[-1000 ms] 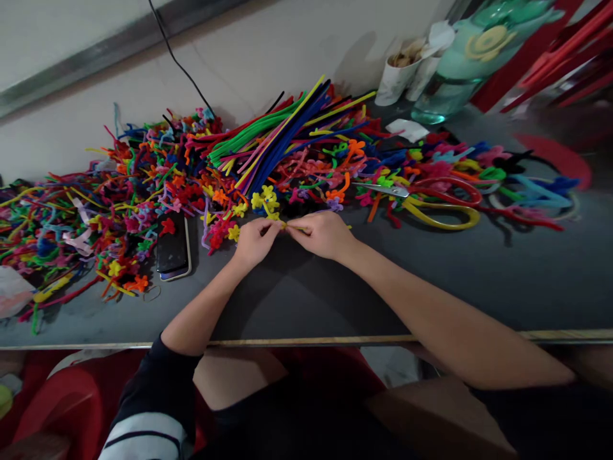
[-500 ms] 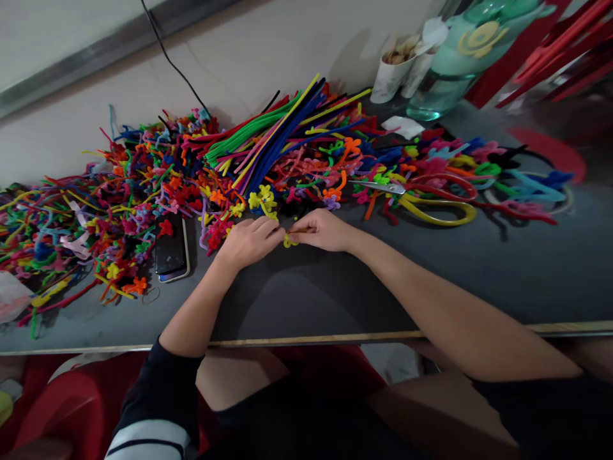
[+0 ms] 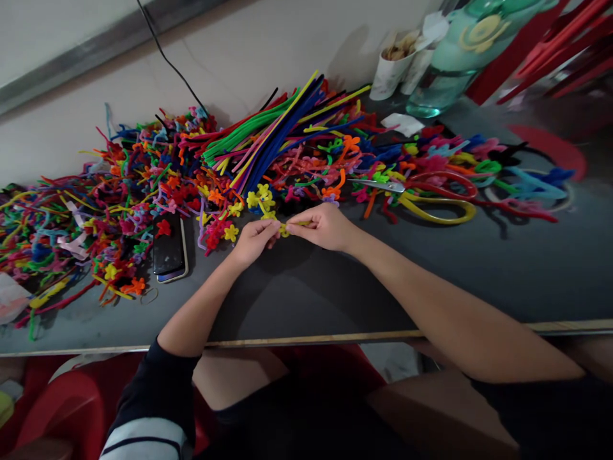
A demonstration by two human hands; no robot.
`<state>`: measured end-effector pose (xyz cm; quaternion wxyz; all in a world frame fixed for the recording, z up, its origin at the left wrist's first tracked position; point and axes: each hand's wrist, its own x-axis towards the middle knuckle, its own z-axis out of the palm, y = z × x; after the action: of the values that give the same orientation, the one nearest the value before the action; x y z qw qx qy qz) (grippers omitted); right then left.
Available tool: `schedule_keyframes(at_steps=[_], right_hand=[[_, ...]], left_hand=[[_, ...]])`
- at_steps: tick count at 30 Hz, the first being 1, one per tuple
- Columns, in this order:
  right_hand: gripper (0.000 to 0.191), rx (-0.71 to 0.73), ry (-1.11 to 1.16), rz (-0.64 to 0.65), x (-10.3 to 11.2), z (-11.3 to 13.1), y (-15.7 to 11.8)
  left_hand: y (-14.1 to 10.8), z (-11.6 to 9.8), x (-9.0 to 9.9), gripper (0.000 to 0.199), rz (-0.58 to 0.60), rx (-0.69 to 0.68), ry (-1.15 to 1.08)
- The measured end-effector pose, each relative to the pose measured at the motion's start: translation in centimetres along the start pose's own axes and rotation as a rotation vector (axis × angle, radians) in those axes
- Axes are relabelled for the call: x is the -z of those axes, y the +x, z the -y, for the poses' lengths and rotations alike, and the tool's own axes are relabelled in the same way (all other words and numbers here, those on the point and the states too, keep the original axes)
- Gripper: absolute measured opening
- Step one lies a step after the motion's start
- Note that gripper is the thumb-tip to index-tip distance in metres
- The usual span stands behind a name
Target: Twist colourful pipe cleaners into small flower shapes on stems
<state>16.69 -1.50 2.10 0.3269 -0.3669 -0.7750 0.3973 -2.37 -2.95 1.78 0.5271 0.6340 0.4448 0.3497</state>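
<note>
yellow fuzz, dead centre: the yellow stem (image 3: 284,230) sits right between the two hands, above the dark table (image 3: 335,294) and on the near side of a cluster of yellow flowers (image 3: 262,198)! the left hand (image 3: 258,241) has it pinched, thumb and forefinger pressed together. the right hand (image 3: 322,227) grips it from the other side, thumb against forefinger, with a straight length of yellow showing along those fingers. a small knobbly bit peeks out in the gap between the fingertips, and its exact shape is too tiny to call.

just beyond the hands, a bundle (image 3: 268,140) of straight stems, green, blue, pink and more, lies slantwise on the pile (image 3: 138,185) of bright bent pieces, which stretches far off to the left. and there's a phone (image 3: 169,255) on that side, a red flower (image 3: 163,228) resting on top of it, a thin loop (image 3: 149,296) just beside.

over to the right, scissors (image 3: 393,186), one handle red, one yellow, blades pointing left! at the back, two cups (image 3: 389,75) stand near the wall (image 3: 287,45), a green bottle (image 3: 440,80) beside them, a white scrap (image 3: 402,124) in front.
</note>
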Motion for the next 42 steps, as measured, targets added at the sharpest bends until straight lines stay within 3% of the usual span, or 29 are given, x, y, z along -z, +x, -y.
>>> schedule_keyframes(at_steps=[8, 16, 26, 31, 37, 40, 42], right_hand=[[0.035, -0.085, 0.219, 0.041, 0.1, -0.8, 0.4], [0.037, -0.133, 0.157, -0.015, -0.1, -1.2, 0.5], [0.038, -0.146, 0.152, -0.017, 0.0, -1.1, 0.5], [0.036, -0.139, 0.169, -0.033, 0.0, -0.9, 0.5], [0.037, -0.129, 0.179, -0.031, 0.1, -0.6, 0.3], [0.039, -0.137, 0.18, -0.039, 0.1, -0.9, 0.4], [0.04, -0.152, 0.166, -0.041, -0.1, -1.2, 0.5]], left_hand=[[0.0, 0.3, 0.1, 0.05, 0.089, 0.01, -0.143], [0.3, 0.2, 0.4, 0.047, -0.156, -0.003, -0.12], [0.3, 0.5, 0.2, 0.04, -0.097, -0.058, -0.032], [0.2, 0.3, 0.0, 0.04, -0.115, -0.021, -0.132], [-0.1, 0.5, -0.5, 0.042, -0.059, 0.09, -0.32], [-0.3, 0.4, -0.6, 0.039, -0.094, 0.072, -0.194], [-0.5, 0.2, -0.5, 0.034, -0.168, -0.02, 0.084]])
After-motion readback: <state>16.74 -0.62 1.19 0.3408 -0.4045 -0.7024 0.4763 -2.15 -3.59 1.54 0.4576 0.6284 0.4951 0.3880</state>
